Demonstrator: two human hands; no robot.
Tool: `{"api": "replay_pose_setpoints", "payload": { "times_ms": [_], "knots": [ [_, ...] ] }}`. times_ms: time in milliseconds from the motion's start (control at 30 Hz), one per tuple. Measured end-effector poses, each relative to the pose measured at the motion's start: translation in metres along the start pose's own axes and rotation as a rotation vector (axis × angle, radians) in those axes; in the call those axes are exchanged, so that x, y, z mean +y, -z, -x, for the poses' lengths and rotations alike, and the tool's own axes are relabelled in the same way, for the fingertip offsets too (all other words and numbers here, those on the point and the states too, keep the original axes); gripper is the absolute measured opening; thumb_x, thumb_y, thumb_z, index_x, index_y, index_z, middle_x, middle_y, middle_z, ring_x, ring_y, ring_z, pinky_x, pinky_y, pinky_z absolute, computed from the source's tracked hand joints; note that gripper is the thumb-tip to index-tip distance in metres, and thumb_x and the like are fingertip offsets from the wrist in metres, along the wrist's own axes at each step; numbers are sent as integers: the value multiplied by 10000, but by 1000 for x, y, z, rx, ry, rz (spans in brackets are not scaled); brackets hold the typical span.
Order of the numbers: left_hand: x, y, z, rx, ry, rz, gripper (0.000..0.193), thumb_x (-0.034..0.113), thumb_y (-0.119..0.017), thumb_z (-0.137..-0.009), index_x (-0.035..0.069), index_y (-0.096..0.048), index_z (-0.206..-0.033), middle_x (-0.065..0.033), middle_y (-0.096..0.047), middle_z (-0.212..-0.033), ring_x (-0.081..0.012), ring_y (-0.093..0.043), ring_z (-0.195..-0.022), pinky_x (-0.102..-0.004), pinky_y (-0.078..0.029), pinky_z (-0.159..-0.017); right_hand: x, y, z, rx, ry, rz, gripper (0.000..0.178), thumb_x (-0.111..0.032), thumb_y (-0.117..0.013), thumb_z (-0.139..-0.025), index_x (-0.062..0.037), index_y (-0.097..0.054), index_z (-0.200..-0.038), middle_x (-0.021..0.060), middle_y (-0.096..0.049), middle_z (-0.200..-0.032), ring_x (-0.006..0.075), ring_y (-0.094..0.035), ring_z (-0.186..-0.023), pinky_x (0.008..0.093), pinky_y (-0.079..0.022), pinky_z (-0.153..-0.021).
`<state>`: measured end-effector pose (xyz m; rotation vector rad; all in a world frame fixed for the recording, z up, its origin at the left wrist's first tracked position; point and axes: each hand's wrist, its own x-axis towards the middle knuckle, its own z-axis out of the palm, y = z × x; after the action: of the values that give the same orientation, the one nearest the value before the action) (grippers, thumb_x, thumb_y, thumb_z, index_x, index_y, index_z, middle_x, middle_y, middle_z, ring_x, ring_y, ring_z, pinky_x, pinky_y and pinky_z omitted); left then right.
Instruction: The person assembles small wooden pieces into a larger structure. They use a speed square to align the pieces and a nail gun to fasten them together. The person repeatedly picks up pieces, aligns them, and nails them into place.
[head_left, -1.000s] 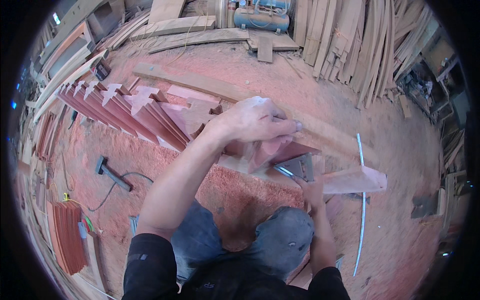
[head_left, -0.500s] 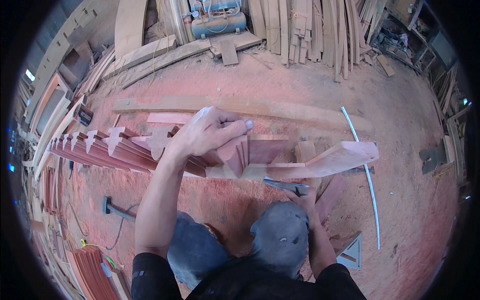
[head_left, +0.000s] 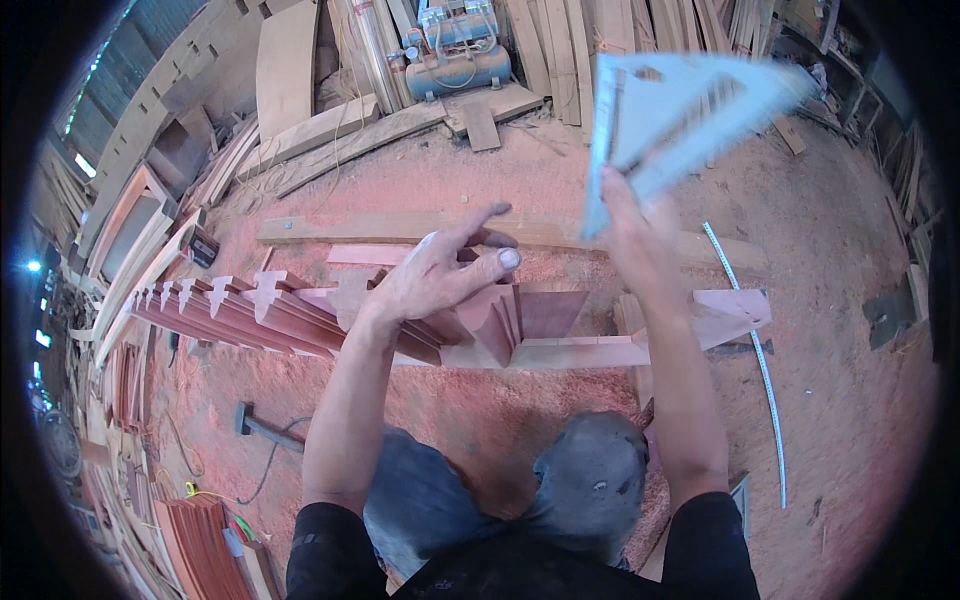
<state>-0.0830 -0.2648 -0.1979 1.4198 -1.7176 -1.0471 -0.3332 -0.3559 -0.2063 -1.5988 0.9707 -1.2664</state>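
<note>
A pale blue triangular set square (head_left: 640,110), blurred by motion, is raised beyond the workpiece in my right hand (head_left: 640,230), its fingers closed round the lower corner. Over a short reddish moulded wood piece (head_left: 490,325) hovers or rests my left hand (head_left: 440,275), with thumb and forefinger spread apart; I cannot tell whether it touches the wood. That piece stands on a long pale wooden board (head_left: 585,352). To the left, several similar profiled mouldings (head_left: 270,310) lie side by side with their stepped ends facing up.
A white measuring tape (head_left: 760,370) lies on the dusty floor at right. A hammer-like tool (head_left: 262,425) with a cord is left of my knees. A plank (head_left: 400,226) lies beyond the work. Far back stands a blue air compressor (head_left: 455,70) among stacked boards.
My right hand has swung the set square up and away from beside my right knee. My left hand has loosened from the moulded piece, its forefinger stretched out. The view has shifted slightly.
</note>
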Motion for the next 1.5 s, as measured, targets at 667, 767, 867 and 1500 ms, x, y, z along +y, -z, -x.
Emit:
{"api": "replay_pose_setpoints", "payload": {
  "times_ms": [667,767,867,1500],
  "knots": [
    [-13,-6,-1,456,183,-156,317,251,-447,-1117,18,-648,-1193,-349,-694,-1212,-532,-646,-1211,-528,-522,-998,28,-32,-55,-583,289,-101,525,-182,-769,-966,-27,-654,-1454,135,-694,-1417,270,-623,-1351,478,-451,-1207],
    [-13,-4,-4,359,136,-243,419,305,-442,-1163,-20,-643,-1334,-236,-674,-1242,-364,-627,-1187,-441,-456,-1109,73,-14,-29,-166,207,-345,388,-261,-663,-1059,53,-668,-1287,147,-721,-1271,232,-664,-1262,429,-504,-1137],
    [-12,-2,-1,389,170,-162,348,258,-474,-1159,-18,-631,-1300,-241,-655,-1204,-378,-623,-1175,-443,-461,-1094,132,-5,26,-112,210,-427,417,-338,-629,-1069,31,-674,-1257,159,-730,-1209,253,-702,-1166,426,-559,-1037],
    [-3,-3,10,344,97,-129,231,43,-557,-1058,-31,-634,-1263,-173,-707,-959,-328,-735,-867,-414,-569,-745,90,-17,31,-704,81,-179,353,-162,-912,-754,72,-779,-983,232,-799,-973,393,-806,-938,464,-647,-864]
  ]
}}
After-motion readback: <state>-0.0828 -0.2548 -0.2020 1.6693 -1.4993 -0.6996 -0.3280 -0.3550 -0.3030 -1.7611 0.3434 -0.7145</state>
